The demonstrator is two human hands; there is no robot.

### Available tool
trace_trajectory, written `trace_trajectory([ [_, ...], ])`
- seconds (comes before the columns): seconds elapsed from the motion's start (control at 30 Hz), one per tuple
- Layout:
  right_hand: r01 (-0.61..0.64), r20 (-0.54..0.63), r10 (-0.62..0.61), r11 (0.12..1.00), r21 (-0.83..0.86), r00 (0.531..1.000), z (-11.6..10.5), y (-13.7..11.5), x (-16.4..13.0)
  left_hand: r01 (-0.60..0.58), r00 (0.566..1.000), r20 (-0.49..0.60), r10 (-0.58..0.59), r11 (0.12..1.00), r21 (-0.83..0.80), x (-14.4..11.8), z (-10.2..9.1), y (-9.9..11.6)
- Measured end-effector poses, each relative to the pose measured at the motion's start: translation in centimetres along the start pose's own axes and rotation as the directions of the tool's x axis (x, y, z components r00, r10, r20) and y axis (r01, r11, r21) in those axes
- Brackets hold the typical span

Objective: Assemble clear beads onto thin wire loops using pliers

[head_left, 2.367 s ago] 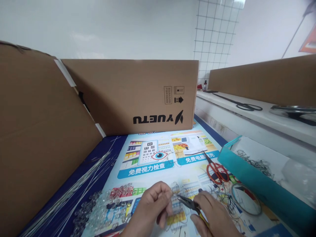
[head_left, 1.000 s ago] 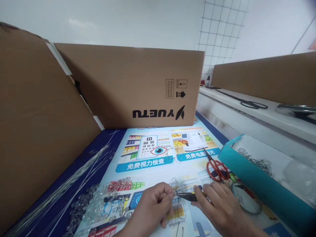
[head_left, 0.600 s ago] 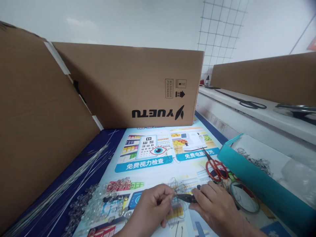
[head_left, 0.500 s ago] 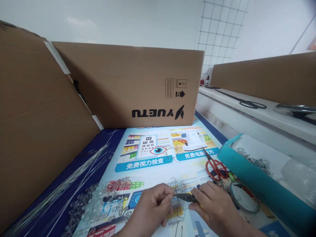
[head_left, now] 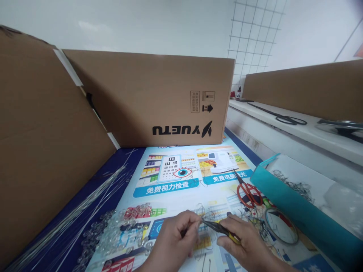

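Note:
My right hand (head_left: 241,238) is closed around the handles of pliers (head_left: 217,226), which have dark pointed jaws and a yellow grip. The jaw tips meet the fingertips of my left hand (head_left: 178,236). Its thumb and index finger are pinched on a thin wire, mostly hidden by the fingers. Loose bent wires (head_left: 202,213) lie on the printed sheet just behind and below my hands. To the left is a spread of clear round beads (head_left: 121,230). Scissors with red handles (head_left: 249,194) lie beyond my right hand, beside a coil of wire (head_left: 280,226).
A teal box (head_left: 297,204) at the right holds many small wire pieces (head_left: 295,185) and clear plastic. Long straight wires (head_left: 85,204) lie along the left on blue cloth. Cardboard (head_left: 136,98) stands behind and left. Black scissors (head_left: 289,120) rest on the white ledge.
My right hand has changed its hold, and the pliers have turned so that more of the yellow handle shows. The left hand stays nearly in place, still pinched.

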State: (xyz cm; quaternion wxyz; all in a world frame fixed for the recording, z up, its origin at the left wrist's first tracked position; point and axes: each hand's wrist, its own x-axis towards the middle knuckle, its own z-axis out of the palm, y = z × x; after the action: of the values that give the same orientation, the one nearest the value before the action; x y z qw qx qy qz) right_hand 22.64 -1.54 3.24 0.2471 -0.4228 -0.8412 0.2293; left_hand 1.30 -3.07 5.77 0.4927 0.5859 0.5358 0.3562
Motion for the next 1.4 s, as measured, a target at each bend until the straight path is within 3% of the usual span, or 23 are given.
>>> trace_trajectory([
  [0.17, -0.071, 0.045, 0.065, 0.986, 0.154, 0.997, 0.0, -0.9, 0.3, -0.051, 0.996, -0.066, 0.053, 0.998, 0.023, -0.2, 0.2, -0.1],
  [0.27, -0.077, 0.053, 0.068, 0.980, 0.183, 0.996, 0.3, -0.9, 0.2, -0.025, 0.996, -0.087, 0.023, 0.999, -0.020, -0.1, 0.3, 0.0],
  [0.4, -0.066, 0.028, 0.064, 0.994, 0.090, 0.998, 0.5, -0.3, -0.1, 0.105, 0.993, 0.069, -0.095, 0.981, -0.162, 0.5, 0.1, -0.2],
  [0.5, -0.038, -0.011, 0.038, 0.999, -0.005, 0.999, 0.4, 0.2, -0.3, 0.148, 0.983, 0.138, -0.120, 0.967, -0.208, 0.8, -0.2, -0.5],
  [0.83, 0.031, -0.086, -0.051, 0.975, -0.220, 0.995, 0.6, 0.9, -0.5, 0.121, 0.989, 0.113, -0.097, 0.965, -0.234, 0.8, -0.4, -0.3],
  [1.07, 0.136, -0.038, -0.160, 0.922, -0.362, 0.986, -0.7, -0.1, 0.1, 0.091, 0.995, 0.052, -0.087, 0.991, -0.100, 0.7, -1.0, 0.2],
  [1.27, 0.152, -0.107, -0.224, 0.875, -0.460, 0.969, -1.4, -0.3, 0.3, -0.103, 0.993, -0.019, 0.113, 0.955, 0.278, 0.5, -1.0, 0.3],
  [1.4, 0.187, -0.117, -0.316, 0.778, -0.600, 0.941, -1.5, -0.5, 0.1, -0.169, 0.980, -0.026, 0.198, 0.894, 0.416, 0.4, -0.8, 0.1],
])
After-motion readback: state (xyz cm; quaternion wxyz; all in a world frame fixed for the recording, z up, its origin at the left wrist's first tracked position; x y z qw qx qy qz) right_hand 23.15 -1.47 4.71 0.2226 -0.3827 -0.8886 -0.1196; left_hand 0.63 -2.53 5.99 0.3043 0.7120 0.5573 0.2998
